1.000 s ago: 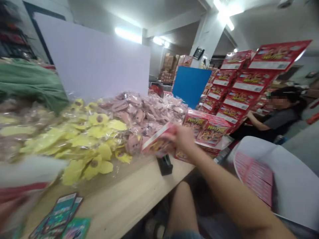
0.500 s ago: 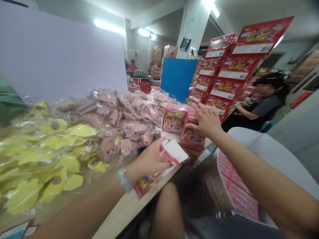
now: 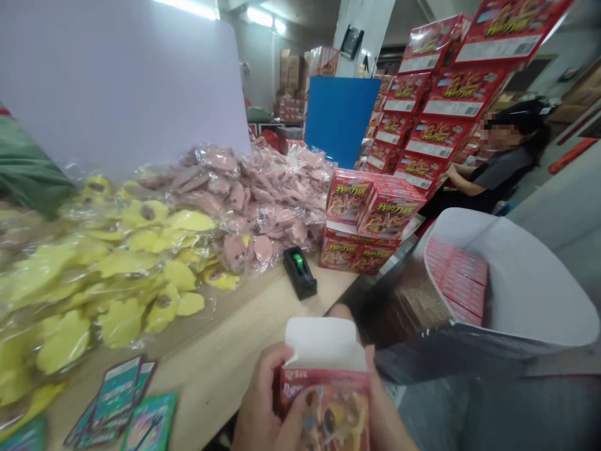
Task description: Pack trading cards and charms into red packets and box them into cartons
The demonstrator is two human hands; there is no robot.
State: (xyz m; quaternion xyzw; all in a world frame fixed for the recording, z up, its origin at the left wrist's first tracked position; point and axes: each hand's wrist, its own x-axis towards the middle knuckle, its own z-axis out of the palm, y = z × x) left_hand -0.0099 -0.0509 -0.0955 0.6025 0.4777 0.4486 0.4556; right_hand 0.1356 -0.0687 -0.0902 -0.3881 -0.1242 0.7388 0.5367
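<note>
A small red printed box with its white top flap raised sits low in view, close to my body. My left hand grips its left side, the thumb across the printed front. Along the right edge my right hand closes on the same box; part of its fingers is behind the box. Just beyond, a black tape dispenser with a green core stands on the table. Stacked red boxes stand at the table's right edge.
Bagged yellow shapes and bagged pink shapes are heaped at left and centre. Printed cards lie front left. A white-lined bin holds pink-red boxes. Tall red cartons and a seated person are at right.
My right hand has left the stacked boxes and come down to the box in my left hand. Both hands now hold it nearer my body, upright with its flap up. The tape dispenser is uncovered.
</note>
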